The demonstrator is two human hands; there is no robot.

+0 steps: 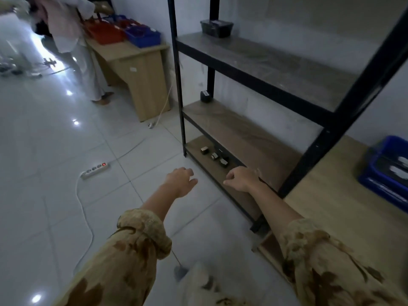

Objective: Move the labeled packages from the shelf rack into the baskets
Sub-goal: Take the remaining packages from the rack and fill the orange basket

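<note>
You're in a small stockroom/office-type rm: black metal shelf rack w/ wood boards [331, 120], blue plastic basket [145, 37] & red plastic basket [106, 34] on a light wooden desk [141, 69], glossy white tiled floor [44, 151].

Small packages [214, 155] lie on the bottom level of the shelf rack [331, 120]; a basket [375, 175] sits on the tabletop [326, 206] to its right.

Head-worn view down toward shelf rack [326, 131]
</note>
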